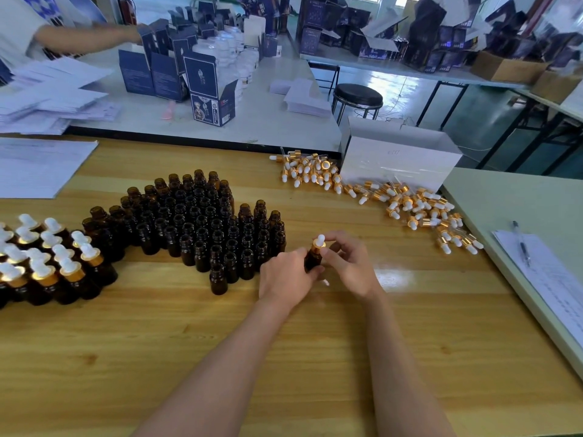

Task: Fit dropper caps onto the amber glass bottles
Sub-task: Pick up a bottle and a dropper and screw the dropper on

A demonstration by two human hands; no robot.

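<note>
On the wooden table (284, 348), the left grip (285, 277) curls its fingers round the body of one amber bottle (313, 260), held upright just right of the block of uncapped bottles (205, 222). The right grip (347, 263) pinches the dropper cap (319, 243) that sits on that bottle's neck, white bulb up. Capped bottles (47, 263) stand grouped at the table's left edge, loose dropper caps (410, 209) lie strewn at the far right beside a white box (397, 159), and a pen (522, 244) rests on paper on the adjoining pale table.
</note>
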